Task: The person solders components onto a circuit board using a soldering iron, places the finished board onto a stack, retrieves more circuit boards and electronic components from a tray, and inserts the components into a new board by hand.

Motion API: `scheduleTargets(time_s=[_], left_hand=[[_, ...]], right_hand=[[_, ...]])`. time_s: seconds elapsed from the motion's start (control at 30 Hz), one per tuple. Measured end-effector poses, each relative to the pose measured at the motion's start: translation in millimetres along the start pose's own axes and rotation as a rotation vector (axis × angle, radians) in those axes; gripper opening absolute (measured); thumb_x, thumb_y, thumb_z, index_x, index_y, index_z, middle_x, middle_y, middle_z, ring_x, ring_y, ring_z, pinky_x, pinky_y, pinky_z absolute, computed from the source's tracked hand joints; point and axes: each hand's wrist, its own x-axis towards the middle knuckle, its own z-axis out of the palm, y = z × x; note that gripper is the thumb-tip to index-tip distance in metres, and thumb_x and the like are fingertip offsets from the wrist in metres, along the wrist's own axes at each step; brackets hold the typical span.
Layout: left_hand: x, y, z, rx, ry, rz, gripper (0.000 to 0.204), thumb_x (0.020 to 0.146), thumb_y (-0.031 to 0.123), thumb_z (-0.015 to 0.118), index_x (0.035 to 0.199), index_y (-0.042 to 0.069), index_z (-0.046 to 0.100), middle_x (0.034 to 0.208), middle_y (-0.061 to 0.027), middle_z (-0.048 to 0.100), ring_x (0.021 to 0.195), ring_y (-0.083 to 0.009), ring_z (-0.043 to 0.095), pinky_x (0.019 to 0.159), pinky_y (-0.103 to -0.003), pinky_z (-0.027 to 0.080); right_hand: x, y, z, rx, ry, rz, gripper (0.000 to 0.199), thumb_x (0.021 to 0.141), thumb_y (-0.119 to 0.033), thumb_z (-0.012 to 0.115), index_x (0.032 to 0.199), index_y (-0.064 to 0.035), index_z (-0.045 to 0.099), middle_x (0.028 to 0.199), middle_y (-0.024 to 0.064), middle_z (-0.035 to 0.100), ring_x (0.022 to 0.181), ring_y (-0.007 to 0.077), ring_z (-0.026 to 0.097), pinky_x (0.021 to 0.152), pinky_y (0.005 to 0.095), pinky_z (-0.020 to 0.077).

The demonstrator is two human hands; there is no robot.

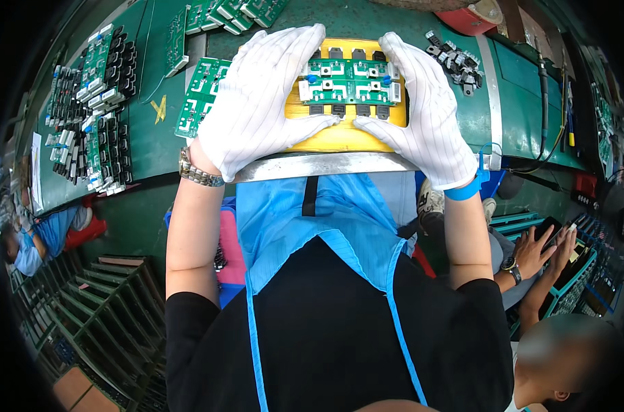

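A green circuit board (351,81) with white blocks and blue parts lies on a yellow fixture (312,141). Black, tabbed components (338,110) line its far and near sides. My left hand (260,96), in a white striped glove, rests at the fixture's left end, fingers stretched and thumb tip by the near row of components. Mirroring it at the right end is my right hand (429,103), gloved too, its fingers straight along the board's right edge and its thumb apart. Both hands frame the board, and their palms are hidden. Another green board (201,96) lies partly behind my left hand.
Finished-looking board assemblies (99,103) crowd the bench's left, with more boards (233,12) at the back. Loose black components (457,62) lie right, near a red container (471,17). A metal strip (326,163) edges the bench. A co-worker's hands (542,250) are lower right.
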Motion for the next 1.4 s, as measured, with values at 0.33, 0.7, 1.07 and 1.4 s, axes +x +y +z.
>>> scheduleTargets(time_s=[0.33,0.7,1.07,1.4], left_hand=[[3,8,5,0.006,0.010,0.020,0.090,0.080,0.042,0.080,0.152,0.007,0.040,0.147,-0.0175,0.051,0.138,-0.0342,0.047,0.120,-0.052,0.029],[2,8,9,0.019,0.015,0.007,0.089,0.081,0.047,0.077,0.152,0.006,0.041,0.146,-0.0171,0.051,0.137,-0.0328,0.048,0.120,-0.052,0.029],[3,11,9,0.025,0.005,-0.021,0.094,0.078,0.045,0.082,0.153,0.006,0.039,0.146,-0.0186,0.051,0.137,-0.0350,0.048,0.119,-0.053,0.030],[1,11,9,-0.033,0.013,-0.020,0.097,0.078,0.048,0.082,0.153,0.005,0.038,0.145,-0.0209,0.051,0.137,-0.0371,0.047,0.120,-0.054,0.028]], right_hand=[[-3,-1,1,0.007,0.015,0.027,0.086,0.079,-0.043,0.081,0.148,-0.0067,0.046,0.139,0.0177,0.056,0.129,0.0370,0.053,0.111,0.0467,0.0411],[-4,0,-3,0.067,0.033,0.039,0.082,0.079,-0.030,0.080,0.149,-0.0071,0.045,0.142,0.0170,0.055,0.129,0.0373,0.053,0.110,0.0458,0.0418],[-3,-1,-5,0.112,0.040,0.044,0.080,0.079,-0.020,0.077,0.149,-0.0037,0.043,0.142,0.0176,0.055,0.128,0.0381,0.052,0.111,0.0440,0.0415],[5,-2,-5,0.107,-0.012,0.105,0.079,0.082,-0.028,0.077,0.149,-0.0041,0.044,0.135,0.0172,0.060,0.124,0.0358,0.055,0.108,0.0428,0.0430]])
